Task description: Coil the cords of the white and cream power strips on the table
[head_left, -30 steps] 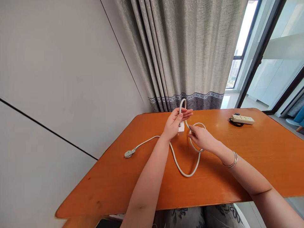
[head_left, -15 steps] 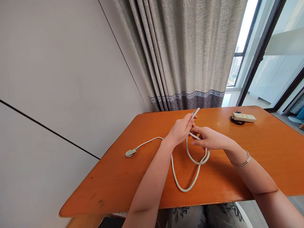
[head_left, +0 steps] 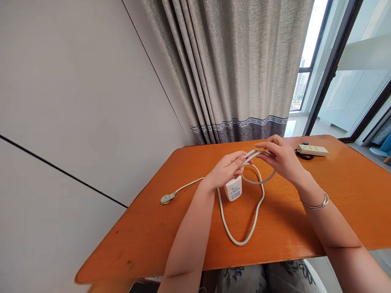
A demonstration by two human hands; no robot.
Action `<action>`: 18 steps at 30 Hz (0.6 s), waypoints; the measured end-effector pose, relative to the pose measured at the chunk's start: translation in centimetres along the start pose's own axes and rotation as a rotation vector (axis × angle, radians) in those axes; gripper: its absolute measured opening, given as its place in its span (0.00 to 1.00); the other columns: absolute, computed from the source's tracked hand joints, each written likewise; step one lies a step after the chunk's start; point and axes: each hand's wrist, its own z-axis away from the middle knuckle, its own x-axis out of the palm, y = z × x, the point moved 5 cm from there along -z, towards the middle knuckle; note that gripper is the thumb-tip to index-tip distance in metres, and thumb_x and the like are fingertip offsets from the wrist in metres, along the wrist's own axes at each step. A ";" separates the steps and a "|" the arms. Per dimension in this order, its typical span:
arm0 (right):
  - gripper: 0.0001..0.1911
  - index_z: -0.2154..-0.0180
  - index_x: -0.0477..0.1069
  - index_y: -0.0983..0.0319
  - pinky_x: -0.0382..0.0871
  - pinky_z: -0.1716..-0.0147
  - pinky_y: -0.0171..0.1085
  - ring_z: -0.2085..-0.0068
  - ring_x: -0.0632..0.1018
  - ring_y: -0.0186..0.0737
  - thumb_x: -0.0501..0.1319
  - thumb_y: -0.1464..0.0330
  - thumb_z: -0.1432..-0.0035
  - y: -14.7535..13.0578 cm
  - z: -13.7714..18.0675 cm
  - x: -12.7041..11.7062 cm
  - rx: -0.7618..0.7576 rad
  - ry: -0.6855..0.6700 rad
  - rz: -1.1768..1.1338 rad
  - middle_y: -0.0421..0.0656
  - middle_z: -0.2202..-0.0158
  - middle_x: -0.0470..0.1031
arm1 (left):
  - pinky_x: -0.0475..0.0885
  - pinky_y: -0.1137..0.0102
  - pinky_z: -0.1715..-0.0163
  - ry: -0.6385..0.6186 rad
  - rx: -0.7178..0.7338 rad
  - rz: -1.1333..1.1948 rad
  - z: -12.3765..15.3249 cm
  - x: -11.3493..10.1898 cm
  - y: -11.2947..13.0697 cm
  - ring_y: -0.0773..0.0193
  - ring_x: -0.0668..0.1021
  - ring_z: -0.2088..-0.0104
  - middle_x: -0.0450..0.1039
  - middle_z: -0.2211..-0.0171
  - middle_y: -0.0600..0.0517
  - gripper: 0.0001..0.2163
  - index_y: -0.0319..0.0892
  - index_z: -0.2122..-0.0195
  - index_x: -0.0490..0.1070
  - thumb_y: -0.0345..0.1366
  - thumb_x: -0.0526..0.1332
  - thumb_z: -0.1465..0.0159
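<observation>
My left hand [head_left: 225,169] is closed around loops of a white power cord [head_left: 240,243] above the middle of the table. A white block [head_left: 234,191] with grey markings shows just below that palm, its upper end hidden by the hand. To the right, my right hand [head_left: 282,159] grips the curved end of a loop between thumb and fingers. One slack length of cord hangs down in a wide bend towards the table's front. The cord's plug [head_left: 167,198] lies on the table at the left.
The orange wooden table [head_left: 146,240] has a white power strip [head_left: 313,150] with a black cable at its far right. A pale wall [head_left: 76,101] stands along the left, and a grey curtain [head_left: 244,73] hangs behind the table.
My right hand has moved up and to the right, drawing a loop of cord with it. My left hand has lowered slightly, and the white block has come into view beneath it.
</observation>
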 end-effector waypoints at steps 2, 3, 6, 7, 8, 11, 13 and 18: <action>0.12 0.56 0.79 0.56 0.70 0.60 0.41 0.62 0.74 0.41 0.61 0.59 0.36 0.5 -0.2 0.0 -0.018 0.013 0.035 0.48 0.57 0.72 | 0.54 0.75 0.83 -0.077 -0.058 0.101 0.0 0.5 -0.4 0.74 0.52 0.86 0.50 0.85 0.63 0.21 0.41 0.65 0.70 0.57 0.59 0.36; 0.13 0.57 0.80 0.56 0.70 0.59 0.41 0.61 0.75 0.42 0.61 0.58 0.35 0.7 -0.3 0.1 -0.011 -0.011 0.030 0.48 0.57 0.74 | 0.56 0.75 0.82 -0.107 -0.087 0.142 0.0 0.6 -0.7 0.75 0.51 0.86 0.50 0.86 0.63 0.21 0.41 0.66 0.70 0.56 0.59 0.36; 0.16 0.60 0.81 0.58 0.69 0.59 0.40 0.63 0.76 0.41 0.59 0.55 0.35 1.1 -0.5 0.6 0.049 -0.126 -0.091 0.46 0.64 0.78 | 0.57 0.76 0.82 -0.170 -0.169 0.268 -0.3 0.7 -1.6 0.77 0.49 0.89 0.48 0.88 0.65 0.21 0.40 0.71 0.67 0.56 0.60 0.37; 0.18 0.62 0.81 0.59 0.69 0.62 0.39 0.65 0.76 0.40 0.59 0.54 0.35 1.2 -0.5 0.7 0.079 -0.150 -0.163 0.45 0.67 0.78 | 0.57 0.76 0.83 -0.178 -0.194 0.312 -0.4 0.8 -1.9 0.78 0.48 0.89 0.47 0.88 0.65 0.21 0.40 0.73 0.65 0.55 0.59 0.36; 0.19 0.64 0.80 0.60 0.68 0.65 0.37 0.68 0.75 0.38 0.59 0.52 0.36 1.3 -0.5 0.9 0.116 -0.168 -0.242 0.44 0.70 0.77 | 0.58 0.76 0.83 -0.181 -0.213 0.359 -0.5 0.9 -2.1 0.78 0.48 0.90 0.46 0.89 0.65 0.22 0.41 0.75 0.63 0.55 0.59 0.36; 0.24 0.70 0.77 0.62 0.65 0.73 0.35 0.75 0.70 0.35 0.62 0.47 0.42 2.1 -0.5 1.8 0.273 -0.214 -0.498 0.40 0.78 0.71 | 0.59 0.77 0.84 -0.228 -0.239 0.498 -0.8 1.7 -2.3 0.79 0.46 0.91 0.44 0.89 0.66 0.23 0.42 0.77 0.57 0.54 0.55 0.33; 0.26 0.72 0.76 0.62 0.65 0.76 0.34 0.78 0.68 0.33 0.63 0.44 0.46 2.6 -0.4 2.6 0.367 -0.220 -0.668 0.37 0.82 0.67 | 0.60 0.78 0.84 -0.259 -0.222 0.563 -0.8 2.4 -2.2 0.79 0.46 0.91 0.43 0.89 0.66 0.23 0.43 0.77 0.55 0.53 0.54 0.32; 0.30 0.68 0.75 0.62 0.72 0.71 0.36 0.79 0.67 0.31 0.64 0.40 0.50 2.4 -0.3 3.9 0.433 -0.176 -0.997 0.35 0.81 0.64 | 0.72 0.73 0.78 -0.089 -0.113 0.625 -0.9 2.1 -1.4 0.73 0.61 0.89 0.55 0.88 0.59 0.24 0.44 0.78 0.50 0.53 0.52 0.30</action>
